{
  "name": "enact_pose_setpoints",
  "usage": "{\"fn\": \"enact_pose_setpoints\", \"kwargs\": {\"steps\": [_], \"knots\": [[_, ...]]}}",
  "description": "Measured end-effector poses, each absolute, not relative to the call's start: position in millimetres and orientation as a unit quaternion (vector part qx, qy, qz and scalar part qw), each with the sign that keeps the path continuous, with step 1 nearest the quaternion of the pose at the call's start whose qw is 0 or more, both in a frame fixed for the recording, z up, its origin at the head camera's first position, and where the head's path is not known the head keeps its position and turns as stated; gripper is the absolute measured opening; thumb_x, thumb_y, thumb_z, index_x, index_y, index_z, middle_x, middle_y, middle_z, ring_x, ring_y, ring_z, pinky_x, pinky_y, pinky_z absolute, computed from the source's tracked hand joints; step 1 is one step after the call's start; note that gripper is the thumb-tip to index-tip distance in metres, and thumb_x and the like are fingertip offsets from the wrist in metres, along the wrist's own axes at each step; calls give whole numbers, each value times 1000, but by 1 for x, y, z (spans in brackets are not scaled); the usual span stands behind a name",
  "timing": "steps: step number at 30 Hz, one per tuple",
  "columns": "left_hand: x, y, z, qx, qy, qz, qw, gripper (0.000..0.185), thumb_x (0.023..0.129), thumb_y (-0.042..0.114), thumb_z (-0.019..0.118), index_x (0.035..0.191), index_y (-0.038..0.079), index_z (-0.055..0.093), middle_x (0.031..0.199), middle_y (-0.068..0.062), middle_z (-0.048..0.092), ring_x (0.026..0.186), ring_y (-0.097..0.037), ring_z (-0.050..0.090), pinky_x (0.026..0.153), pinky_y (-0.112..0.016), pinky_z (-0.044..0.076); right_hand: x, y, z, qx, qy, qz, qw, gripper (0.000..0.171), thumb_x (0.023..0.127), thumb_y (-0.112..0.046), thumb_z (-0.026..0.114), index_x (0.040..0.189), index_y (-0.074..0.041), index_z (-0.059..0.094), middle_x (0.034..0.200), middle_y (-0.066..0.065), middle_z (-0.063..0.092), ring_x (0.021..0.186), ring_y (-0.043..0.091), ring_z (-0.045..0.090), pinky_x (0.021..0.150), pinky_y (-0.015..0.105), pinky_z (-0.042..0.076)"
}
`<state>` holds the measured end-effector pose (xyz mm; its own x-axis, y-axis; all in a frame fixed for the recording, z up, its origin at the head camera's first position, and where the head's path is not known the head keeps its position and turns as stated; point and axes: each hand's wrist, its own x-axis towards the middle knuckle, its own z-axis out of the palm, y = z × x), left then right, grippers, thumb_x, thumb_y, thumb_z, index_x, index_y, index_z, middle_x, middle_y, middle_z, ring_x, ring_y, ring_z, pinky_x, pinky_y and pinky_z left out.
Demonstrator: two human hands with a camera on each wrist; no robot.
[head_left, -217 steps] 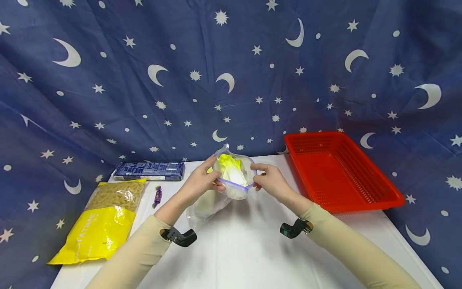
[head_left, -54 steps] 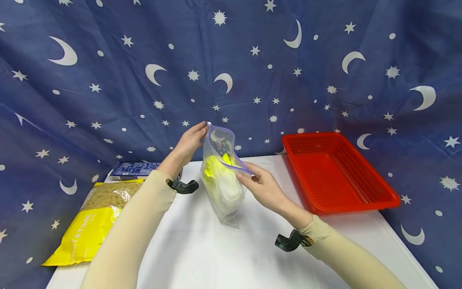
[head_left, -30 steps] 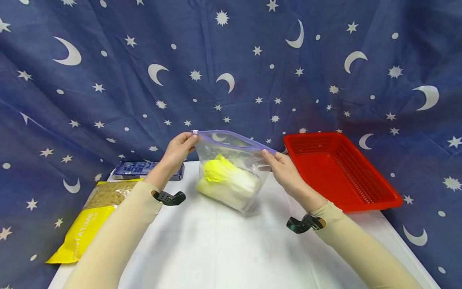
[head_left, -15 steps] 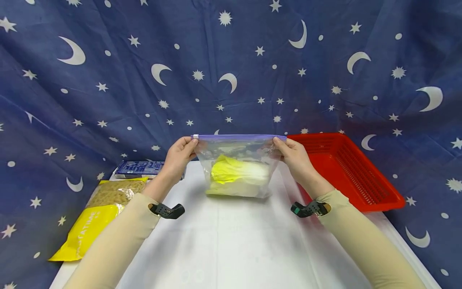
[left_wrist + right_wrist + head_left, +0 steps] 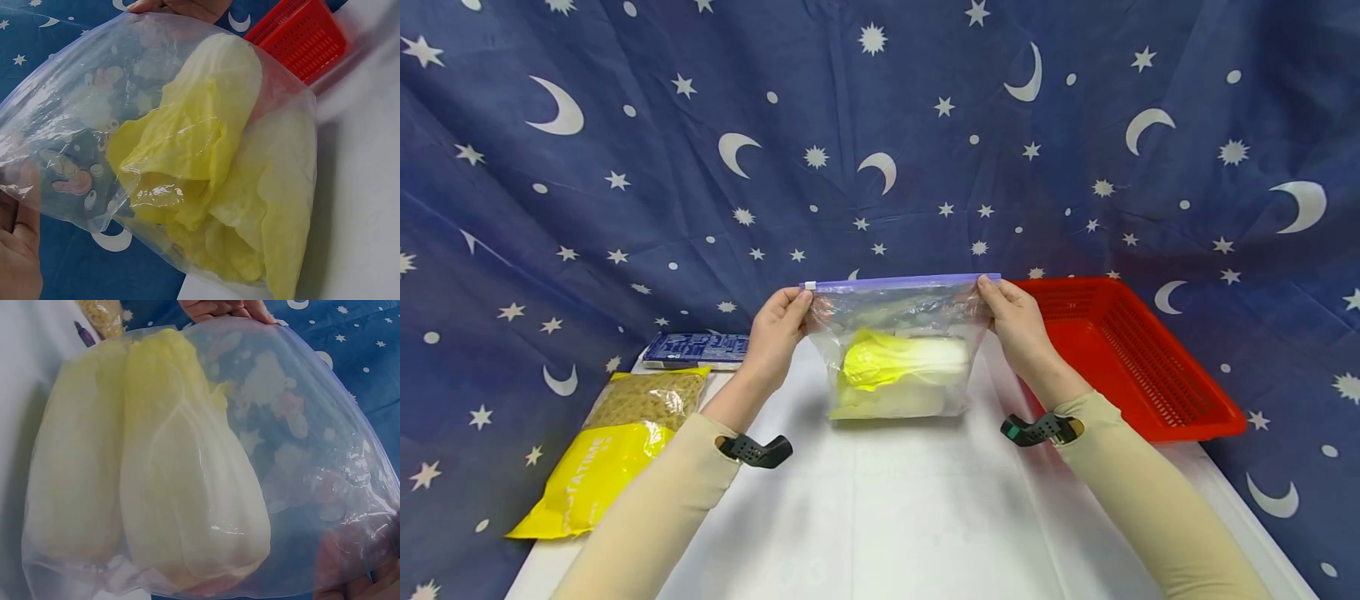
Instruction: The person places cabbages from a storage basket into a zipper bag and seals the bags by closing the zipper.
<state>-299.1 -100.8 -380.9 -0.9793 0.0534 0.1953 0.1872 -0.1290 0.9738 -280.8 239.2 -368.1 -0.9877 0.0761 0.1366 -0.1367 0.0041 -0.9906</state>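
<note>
A clear zip bag (image 5: 895, 312) with a purple top strip and a white slider (image 5: 809, 286) hangs stretched between my hands. Its top edges lie together in a straight line. Inside are two pale napa cabbages: the front one (image 5: 910, 358) shows yellow leaves on the left and a white base on the right, and the second cabbage (image 5: 75, 456) lies below it. My left hand (image 5: 775, 333) pinches the top left corner beside the slider. The top right corner is pinched by my right hand (image 5: 1018, 325). Both wrist views show the bag's see-through sides.
A red plastic basket (image 5: 1101, 350) stands at the right, behind my right hand. On the left lie a yellow pasta bag (image 5: 617, 467) and a blue flat box (image 5: 696, 350). A purple-wrapped candy (image 5: 84, 334) shows in the right wrist view. A starry curtain backs the white table (image 5: 880, 508).
Earlier the bag's mouth gaped open; then it was turned and pulled wide. Its top edges have come together and straightened. My right hand has moved right and up.
</note>
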Motion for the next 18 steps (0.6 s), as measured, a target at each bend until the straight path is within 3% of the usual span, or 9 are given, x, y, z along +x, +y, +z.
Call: {"fn": "enact_pose_setpoints", "kwargs": {"steps": [7,18], "knots": [[-297,-101,-386,-90,-648,-755,49,16,108,22,55,106,7,58,97,2,70,86,-12,61,78,-22,55,-281,237,-371,14,-703,706,82,30,102,-40,62,106,-12,72,97,-2,76,83,15,62,77,23,55],[-295,-102,-389,-85,-655,-750,38,21,108,24,54,111,3,58,104,-2,71,91,-15,65,81,-25,57,-282,234,-381,9,-707,703,79,32,105,-36,59,114,-7,68,96,-4,77,85,14,68,79,24,57]]}}
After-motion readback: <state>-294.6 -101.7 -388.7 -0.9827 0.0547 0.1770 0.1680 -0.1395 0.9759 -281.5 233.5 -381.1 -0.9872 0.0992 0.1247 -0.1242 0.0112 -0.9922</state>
